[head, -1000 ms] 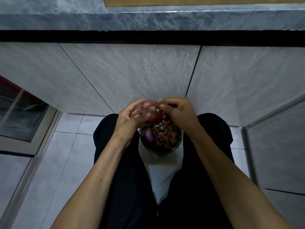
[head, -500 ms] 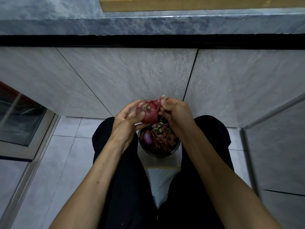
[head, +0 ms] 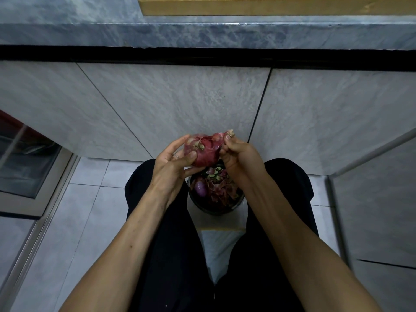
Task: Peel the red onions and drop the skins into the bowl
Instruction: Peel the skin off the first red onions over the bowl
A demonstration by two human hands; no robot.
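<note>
Legs (head: 157,255) in black trousers filled the near view, knees apart, with pale floor tiles (head: 74,221) showing on either side and between them. Forearms reached forward from both lower corners over the thighs. A dark bowl (head: 215,209) stood on the floor between the knees, holding a heap of reddish skins (head: 221,190) and one purple peeled onion (head: 200,188) at its left side. Just above the bowl, the left hand (head: 172,163) cupped a red onion (head: 203,152), thumb curled across its front and fingers wrapped behind, a ring (head: 176,156) on one finger. The right hand (head: 242,157) was at the onion's right side, its fingertips pinching a flap of skin (head: 225,135) lifted away from the top. Beyond the hands rose a cabinet front (head: 157,104) faced in grey stone-look panels with thin dark seams. At the left stood a glass-fronted unit (head: 24,163) with a pale frame, its inside too dim to make out. Another grey panel (head: 378,210) angled in at the right. A black band ran along the top of the cabinet, and over it a grey marbled counter (head: 135,32) edge. Farthest off, a wooden board (head: 270,5) lay on the counter.
</note>
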